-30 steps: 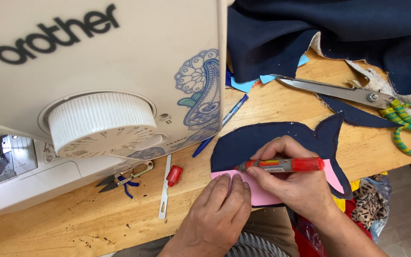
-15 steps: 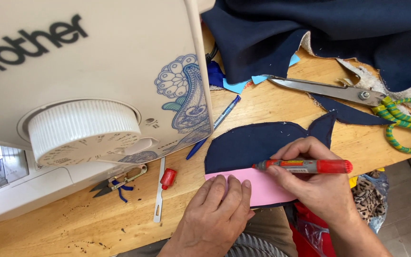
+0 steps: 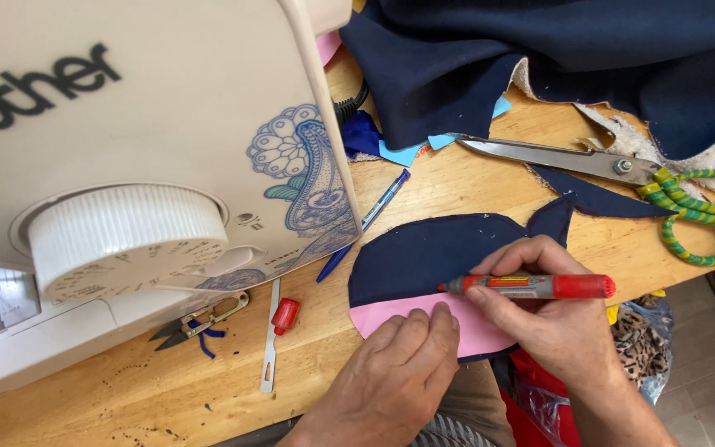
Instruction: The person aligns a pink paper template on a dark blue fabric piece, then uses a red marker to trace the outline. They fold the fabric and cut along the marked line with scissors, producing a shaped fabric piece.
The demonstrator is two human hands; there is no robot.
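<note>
a cream sewing machine [image 3: 126,149] fills the left of the view, its ribbed white handwheel [image 3: 122,236] facing the camera, and it stands on a wooden table [image 3: 457,190]. a heap of navy cloth [image 3: 589,58] lies across the table's far right, with a pale fleecy underside showing at its edge. in front of the person lies a rounded cut navy fabric piece [image 3: 424,252], flat on the wood near the table's front edge, with a pink pattern piece [image 3: 424,319] laid on its near side, seemingly as a template. the left hand [image 3: 399,372] lies flat, fingers together, pressing the pink piece down, which looks meant to keep it from sliding. the right hand [image 3: 548,310] has its fingers closed around a red marker [image 3: 531,286], held almost level with its tip pointing left at the upper edge of the pink piece, just beside the left fingertips. large scissors [image 3: 589,161] with green-and-yellow wrapped handles lie shut behind the fabric piece, well within reach. a blue pen [image 3: 366,223] lies slanted beside the machine. near its base rest thread snips [image 3: 200,321], a small red-capped thing [image 3: 285,315] and a thin metal strip [image 3: 270,339].
</note>
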